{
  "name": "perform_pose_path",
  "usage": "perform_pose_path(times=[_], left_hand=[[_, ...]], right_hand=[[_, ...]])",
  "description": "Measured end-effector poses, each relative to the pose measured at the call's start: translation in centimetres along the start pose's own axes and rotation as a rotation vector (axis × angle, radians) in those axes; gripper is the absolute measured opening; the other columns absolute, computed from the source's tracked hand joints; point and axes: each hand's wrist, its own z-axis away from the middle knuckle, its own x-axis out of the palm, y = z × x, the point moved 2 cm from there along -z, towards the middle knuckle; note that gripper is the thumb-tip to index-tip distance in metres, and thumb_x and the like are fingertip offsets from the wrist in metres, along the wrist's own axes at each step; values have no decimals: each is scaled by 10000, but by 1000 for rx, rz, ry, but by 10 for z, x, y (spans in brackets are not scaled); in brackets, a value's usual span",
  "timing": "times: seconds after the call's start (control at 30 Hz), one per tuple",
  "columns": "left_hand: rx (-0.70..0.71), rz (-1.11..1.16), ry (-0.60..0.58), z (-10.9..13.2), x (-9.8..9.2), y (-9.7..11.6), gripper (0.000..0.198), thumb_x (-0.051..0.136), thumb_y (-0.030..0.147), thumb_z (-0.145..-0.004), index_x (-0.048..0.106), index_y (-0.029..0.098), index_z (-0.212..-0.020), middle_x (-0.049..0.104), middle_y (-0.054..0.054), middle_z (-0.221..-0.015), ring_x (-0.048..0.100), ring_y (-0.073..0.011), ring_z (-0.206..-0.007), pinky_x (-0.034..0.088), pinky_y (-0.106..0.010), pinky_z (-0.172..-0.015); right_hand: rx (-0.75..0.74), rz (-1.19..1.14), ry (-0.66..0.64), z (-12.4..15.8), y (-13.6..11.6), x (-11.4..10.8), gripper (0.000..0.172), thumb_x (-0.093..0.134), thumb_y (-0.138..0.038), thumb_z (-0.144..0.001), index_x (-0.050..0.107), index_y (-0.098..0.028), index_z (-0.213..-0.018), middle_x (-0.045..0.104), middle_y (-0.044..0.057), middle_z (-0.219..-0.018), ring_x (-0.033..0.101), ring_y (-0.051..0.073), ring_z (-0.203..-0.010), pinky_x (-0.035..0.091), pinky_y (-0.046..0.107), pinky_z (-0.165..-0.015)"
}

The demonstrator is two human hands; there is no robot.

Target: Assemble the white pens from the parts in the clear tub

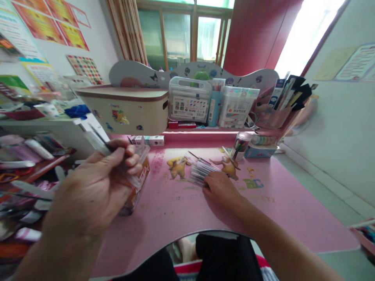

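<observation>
My left hand [96, 183] is raised at the left, its fingers closed round a few thin white and black sticks [94, 134] that look like pen refills; they are smeared by motion. On the pink desk lies a bunch of thin pen refills [200, 171], clear with dark tips. My right hand [219, 188] rests at the near right end of that bunch, fingers bent down and gripping it. Partly hidden behind my left hand stands a clear plastic box [143, 169] with brown at its side.
A cream storage bin [131, 113], marker cases [189, 99] and a pen holder [272, 113] line the desk's back shelf. At the back right are a clear jar of pens [241, 146] and a blue box [260, 151]. A cluttered shelf [38, 168] flanks the left side.
</observation>
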Motion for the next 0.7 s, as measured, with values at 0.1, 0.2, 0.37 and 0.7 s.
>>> perform_pose_path(times=[0.1, 0.2, 0.37, 0.7], left_hand=[[166, -81, -1, -11, -21, 27, 286, 415, -38, -847, 641, 135, -813, 583, -13, -697, 494, -75, -549, 409, -144, -431], [234, -187, -9, -21, -42, 42, 351, 344, -66, -868, 623, 140, -815, 584, 13, -679, 486, -69, -547, 402, -153, -450], [158, -272, 106, -31, -66, 45, 341, 340, -62, -882, 617, 125, -814, 590, 13, -668, 523, -66, -577, 423, -137, -490], [53, -293, 114, -30, -78, 20, 314, 407, -105, -809, 644, 101, -815, 642, 1, -683, 594, -86, -597, 501, -138, -498]], right_hand=[[-20, -11, 10, 1, -2, 3, 120, 599, -139, -788, 687, -169, -712, 687, 112, -765, 606, 254, -746, 428, 373, -688], [-18, -30, 35, 1, -5, 6, 123, 586, -123, -777, 676, -163, -704, 674, 104, -754, 593, 248, -736, 422, 372, -679], [-4, -86, 71, 1, -5, 5, 119, 574, -130, -772, 646, -172, -686, 643, 79, -722, 564, 212, -705, 395, 344, -665], [22, -155, 58, 1, -4, 4, 107, 566, -129, -768, 640, -171, -704, 621, 71, -732, 538, 207, -721, 353, 331, -668]])
